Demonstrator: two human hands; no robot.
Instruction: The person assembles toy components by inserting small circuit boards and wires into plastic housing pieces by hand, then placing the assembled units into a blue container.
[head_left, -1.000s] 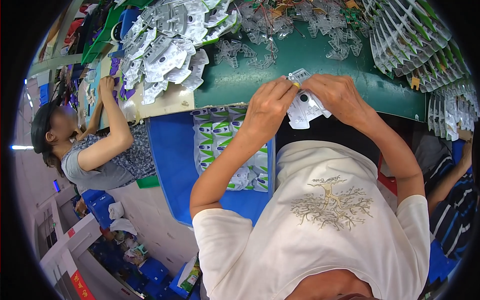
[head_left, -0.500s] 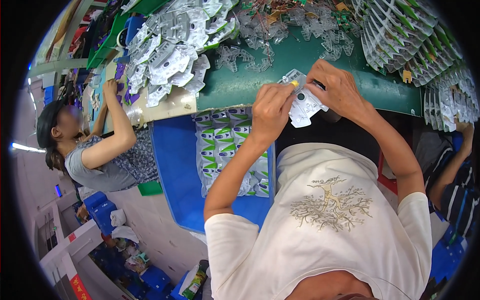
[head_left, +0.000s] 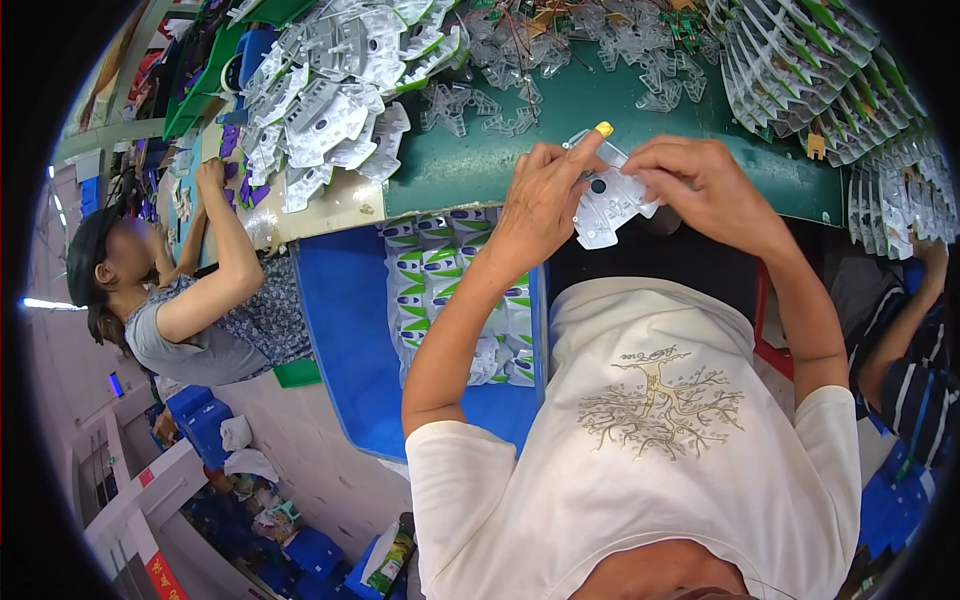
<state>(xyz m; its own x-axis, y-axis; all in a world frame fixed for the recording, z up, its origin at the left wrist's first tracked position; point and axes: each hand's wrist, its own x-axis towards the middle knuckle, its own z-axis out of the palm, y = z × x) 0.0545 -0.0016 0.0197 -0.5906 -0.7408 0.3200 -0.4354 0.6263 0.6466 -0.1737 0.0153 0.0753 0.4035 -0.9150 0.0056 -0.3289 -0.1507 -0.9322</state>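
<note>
A light-grey plastic housing shell (head_left: 608, 212) with a round dark hole is held up at the front edge of the green bench. My left hand (head_left: 540, 205) is closed on its left side, and one finger with a yellow-wrapped tip points up and away from the shell. From the right, my right hand (head_left: 712, 190) reaches over with bent fingers, its thumb and fingertips closed at the shell's upper right edge. Whether a small part sits between those fingertips is hidden.
A heap of grey-and-green shells (head_left: 330, 110) lies at the left, and stacked shells (head_left: 790, 70) stand at the right. Clear plastic parts (head_left: 520, 60) with wires lie at the back of the green bench (head_left: 450, 170). A blue bin (head_left: 345, 320) holds packed units. A co-worker (head_left: 200, 300) sits left.
My left hand's yellow-tipped finger has lifted off the shell and points upward. My right hand has shifted slightly down and right, its fingers less curled over the shell.
</note>
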